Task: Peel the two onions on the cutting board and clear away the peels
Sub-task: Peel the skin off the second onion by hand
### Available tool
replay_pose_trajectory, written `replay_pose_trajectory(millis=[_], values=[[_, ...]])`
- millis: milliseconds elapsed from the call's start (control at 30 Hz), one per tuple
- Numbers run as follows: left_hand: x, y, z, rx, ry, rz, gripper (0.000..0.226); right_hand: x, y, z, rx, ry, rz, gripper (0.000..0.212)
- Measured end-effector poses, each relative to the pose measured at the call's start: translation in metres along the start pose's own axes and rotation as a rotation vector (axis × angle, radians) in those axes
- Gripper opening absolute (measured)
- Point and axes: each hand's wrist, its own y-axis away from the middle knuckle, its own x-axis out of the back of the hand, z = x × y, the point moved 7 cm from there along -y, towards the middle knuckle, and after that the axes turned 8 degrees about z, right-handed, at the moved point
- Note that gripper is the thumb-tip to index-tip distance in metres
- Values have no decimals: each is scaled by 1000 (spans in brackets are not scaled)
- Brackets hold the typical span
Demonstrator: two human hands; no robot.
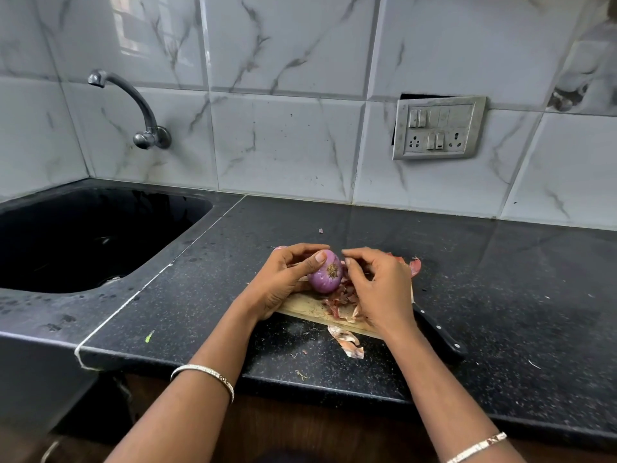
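— A black speckled countertop (484,262), with marble-patterned wall tiles behind it. Where is the onion?

— The purple onion (325,279) is held just above the wooden cutting board (302,307). Its root end faces the camera and its surface is smooth and glossy.

— Who has it?

— The left hand (282,282) grips it, thumb pressed on its upper side and fingers curled round the far side. The right hand (380,289) is just beside it, fingers curled with the tips at the onion's top. I cannot tell whether they pinch any skin.

— And around it?

— Dry peels (344,304) are heaped on the board under the right hand. A loose peel (347,344) lies on the countertop past the board's near edge, and a reddish scrap (415,265) shows beyond the right hand. A black-handled knife (440,332) lies right of the board, partly under the wrist. A bangle (203,375) sits on each wrist. The dark sink (100,228) is at the far left under a wall tap (133,105), and a switch panel (439,128) is on the tiles to the right.
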Motion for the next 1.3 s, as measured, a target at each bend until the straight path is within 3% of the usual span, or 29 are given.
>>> replay_pose_trajectory(millis=[67, 167, 300, 400, 500, 633, 867, 1133, 1300], values=[[4, 1, 1, -42, -79, 42, 44, 14, 1, -4, 24, 74, 133, 8], [5, 2, 7, -120, -198, 104, 51, 25, 4, -4, 15, 200, 238, 34], [6, 2, 9, -221, -365, 137, 58, 27, 5, -10, 3, 130, 219, 18], [6, 5, 8, -283, -545, 136, 61, 33, 6, -16, 8, 154, 155, 33], [4, 9, 11, -319, -615, 131, 66, 56, 11, -13, -5, 431, 102, 26], [2, 11, 11, -323, -646, 108, 63, 78, 27, 18, -220, 764, -192, 36], [2, 20, 13, -280, -552, 56, 61, 72, 34, 26, -228, 846, -312, 22], [15, 20, 10, -225, -476, 165, 64, 71, 34, -5, -275, 586, -206, 38], [20, 19, 6, -205, -500, 211, 70, 44, 38, -21, -276, 346, -269, 23]])
